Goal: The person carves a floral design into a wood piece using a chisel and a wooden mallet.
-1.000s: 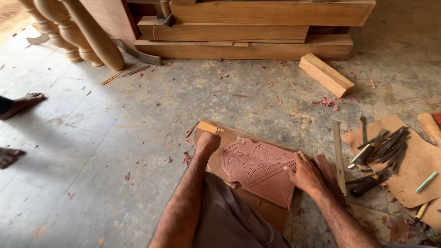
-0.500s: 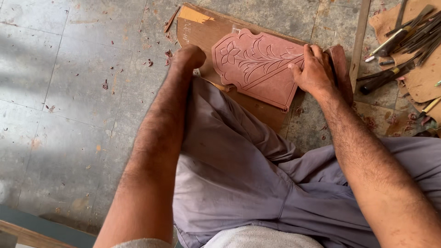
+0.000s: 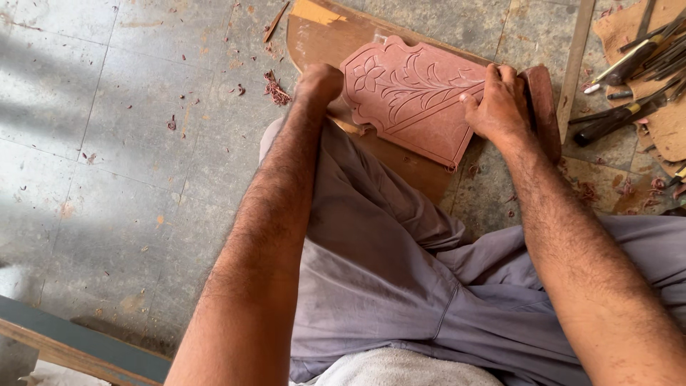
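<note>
Your left hand (image 3: 319, 84) is clenched against the reddish-brown carved wooden panel with floral relief (image 3: 411, 96), at its left edge. Your right hand (image 3: 498, 104) grips its right edge, with dark-handled chisels (image 3: 620, 118) just right of it.

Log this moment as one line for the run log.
left hand: fist at carved panel's left edge | right hand: gripping its right edge | panel: flat on backing board | chisels: untouched, right

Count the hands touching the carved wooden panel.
2. The left hand presses the carved wooden panel at its left edge; the right hand rests on its right edge. None appears hidden.
</note>
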